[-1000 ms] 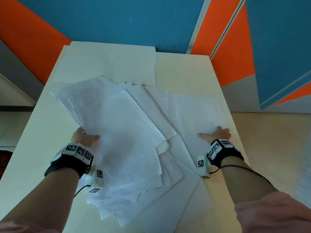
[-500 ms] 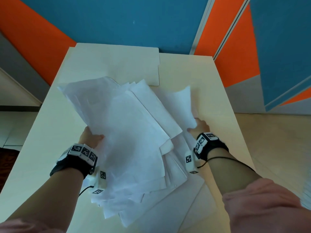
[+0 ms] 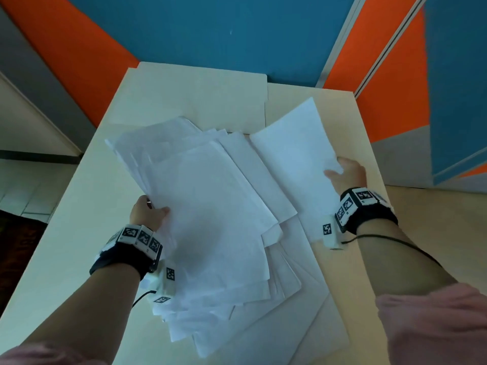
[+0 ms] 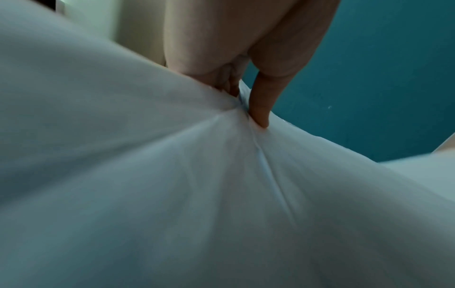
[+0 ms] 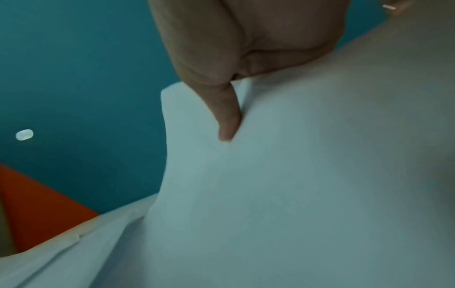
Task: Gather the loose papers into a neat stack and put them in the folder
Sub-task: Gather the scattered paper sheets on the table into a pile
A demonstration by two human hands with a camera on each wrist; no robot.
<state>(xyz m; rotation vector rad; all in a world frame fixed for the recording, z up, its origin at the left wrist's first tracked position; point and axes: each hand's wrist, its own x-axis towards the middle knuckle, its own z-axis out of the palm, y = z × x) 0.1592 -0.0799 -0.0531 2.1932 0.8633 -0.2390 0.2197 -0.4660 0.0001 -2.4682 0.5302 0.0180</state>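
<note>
Gathering the papers [image 3: 210, 219], we hold an uneven, fanned bundle at its left edge in our left hand [image 3: 147, 213], thumb on top and fingers beneath, pinching so hard that the sheets crease around the thumb [image 4: 258, 109]. Our right hand [image 3: 347, 175] pinches a single sheet [image 3: 295, 159] at its right edge, lifted and tilted toward the bundle, probably so that it can be laid on top. More sheets lie fanned flat beneath, near the front edge. The folder [image 3: 195, 96] lies closed at the far left of the table [image 3: 79, 206], partly under the papers' far corners, within reach for later. The pale wooden table stands against a wall of blue and orange panels [image 3: 210, 27].
</note>
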